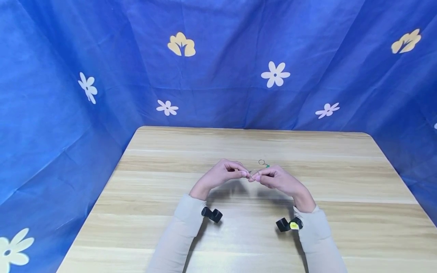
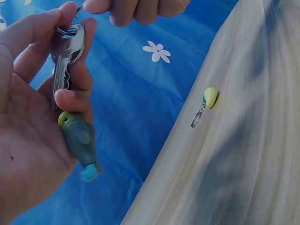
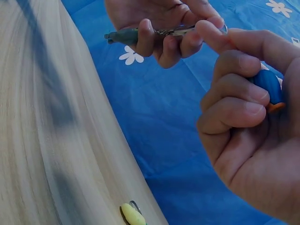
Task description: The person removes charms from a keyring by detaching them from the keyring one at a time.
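Observation:
My left hand [image 1: 223,175] holds a bunch of silver keys [image 2: 69,49] on a metal ring, pinched near the fingertips. Below the keys hangs a grey animal charm [image 2: 79,138] with a yellow head and a turquoise tail, against the curled fingers. Opposite it, my right hand [image 1: 280,181] has its fingertips at the ring, thumb and forefinger pinching there. Inside its curled fingers sits a blue charm [image 3: 268,86] with an orange end, partly covered. In the head view the fingertips of both hands meet above the table, and the charms are hidden.
A yellow charm [image 2: 211,97] with a chain and split ring [image 2: 196,119] lies on the wooden table [image 1: 164,144], beyond the right hand. Blue flowered cloth [image 1: 222,76] hangs behind and beside the table. Black wrist cameras [image 1: 216,216] sit on both sleeves.

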Motion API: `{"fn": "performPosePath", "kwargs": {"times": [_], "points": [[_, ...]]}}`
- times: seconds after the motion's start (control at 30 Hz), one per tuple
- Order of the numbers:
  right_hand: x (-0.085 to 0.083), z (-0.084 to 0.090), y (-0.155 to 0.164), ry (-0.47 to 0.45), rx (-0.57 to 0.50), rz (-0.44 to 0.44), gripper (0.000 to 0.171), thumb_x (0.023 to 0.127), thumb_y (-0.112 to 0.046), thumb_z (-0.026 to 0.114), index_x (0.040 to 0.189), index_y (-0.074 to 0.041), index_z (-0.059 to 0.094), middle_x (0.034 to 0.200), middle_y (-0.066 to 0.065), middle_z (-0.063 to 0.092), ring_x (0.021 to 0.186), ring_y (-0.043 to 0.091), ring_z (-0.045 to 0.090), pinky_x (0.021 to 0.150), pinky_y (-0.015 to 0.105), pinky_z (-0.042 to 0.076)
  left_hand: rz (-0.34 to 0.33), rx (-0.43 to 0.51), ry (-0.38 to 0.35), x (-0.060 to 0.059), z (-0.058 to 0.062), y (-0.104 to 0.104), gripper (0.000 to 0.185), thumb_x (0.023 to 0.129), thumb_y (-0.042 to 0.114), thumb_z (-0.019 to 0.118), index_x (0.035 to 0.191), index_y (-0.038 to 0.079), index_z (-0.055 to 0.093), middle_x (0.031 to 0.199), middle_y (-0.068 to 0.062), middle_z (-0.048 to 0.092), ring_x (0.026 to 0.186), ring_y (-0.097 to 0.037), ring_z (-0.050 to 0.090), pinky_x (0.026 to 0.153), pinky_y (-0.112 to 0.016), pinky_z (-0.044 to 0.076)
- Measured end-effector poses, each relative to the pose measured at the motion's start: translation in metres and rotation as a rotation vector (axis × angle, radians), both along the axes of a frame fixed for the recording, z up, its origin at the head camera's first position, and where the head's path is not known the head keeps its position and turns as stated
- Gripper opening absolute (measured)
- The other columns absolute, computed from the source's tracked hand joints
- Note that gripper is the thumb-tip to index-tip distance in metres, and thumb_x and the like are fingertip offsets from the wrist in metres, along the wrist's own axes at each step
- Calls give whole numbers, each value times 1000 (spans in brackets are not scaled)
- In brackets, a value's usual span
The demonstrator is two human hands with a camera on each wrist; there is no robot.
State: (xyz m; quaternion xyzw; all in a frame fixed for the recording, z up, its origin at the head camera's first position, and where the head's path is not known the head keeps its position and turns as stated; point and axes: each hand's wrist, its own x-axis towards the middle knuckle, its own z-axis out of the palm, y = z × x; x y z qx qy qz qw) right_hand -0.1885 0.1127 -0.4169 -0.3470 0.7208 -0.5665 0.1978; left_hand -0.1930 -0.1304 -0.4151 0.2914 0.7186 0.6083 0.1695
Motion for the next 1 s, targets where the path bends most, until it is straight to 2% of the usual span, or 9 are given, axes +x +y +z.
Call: {"fn": "performPosePath", "kwargs": {"times": [0.1, 0.23, 0.3, 0.37, 0.47, 0.57, 0.83, 1.0], "points": [[1, 1, 0, 18, 39, -26, 24, 97, -6, 50, 109, 4, 69, 95, -9, 70, 46, 6, 26, 48, 24, 32, 10, -14, 20, 0, 0, 1, 19, 91, 7, 62, 103, -5, 70, 105, -19, 70, 97, -12, 64, 91, -32, 52], [4, 4, 0, 33, 77, -45, 24, 97, -9, 52, 108, 1, 71, 100, 10, 73, 53, 4, 34, 63, 23, 43, 16, -34, 35, 1, -1, 1, 18, 91, 6, 62, 102, -5, 71, 105, -19, 70, 96, -11, 63, 89, -31, 52], [5, 4, 0, 37, 88, -56, 23, 97, -9, 52, 106, 0, 71, 108, 16, 72, 63, 2, 47, 73, 23, 47, 19, -47, 44, 1, -2, 2, 18, 91, 7, 63, 102, -5, 71, 105, -19, 70, 96, -10, 63, 88, -29, 52], [5, 4, 0, 43, 101, -71, 23, 97, -10, 53, 106, -1, 72, 111, 16, 71, 81, 0, 57, 81, 23, 49, 27, -54, 54, 1, -2, 3, 18, 90, 7, 63, 102, -4, 71, 106, -18, 70, 97, -9, 63, 88, -28, 52], [6, 3, 0, 42, 119, -92, 23, 97, -12, 54, 105, -4, 73, 113, 13, 71, 103, 0, 61, 91, 23, 49, 38, -47, 63, 2, -2, 3, 19, 90, 7, 64, 102, -4, 71, 106, -19, 70, 97, -11, 63, 88, -29, 52], [6, 4, -1, 46, 129, -100, 23, 97, -13, 54, 105, -5, 73, 114, 11, 71, 109, 0, 61, 93, 23, 48, 49, -43, 62, 3, -1, 3, 18, 90, 8, 64, 102, -4, 72, 105, -18, 71, 97, -11, 63, 88, -29, 52], [5, 2, -1, 95, 143, -93, 22, 96, -10, 54, 103, -2, 73, 110, 14, 72, 107, 9, 64, 95, 26, 49, 56, -111, 86, 3, 1, 4, 18, 89, 10, 65, 101, -1, 73, 105, -15, 72, 100, -15, 64, 94, -37, 50], [5, 1, -2, 97, 196, -123, 23, 97, -13, 54, 103, -3, 74, 110, 12, 72, 109, 19, 64, 95, 34, 49, 48, -154, 115, 0, 0, 4, 18, 90, 11, 65, 100, 0, 74, 104, -14, 72, 101, -19, 64, 93, -33, 50]]}}
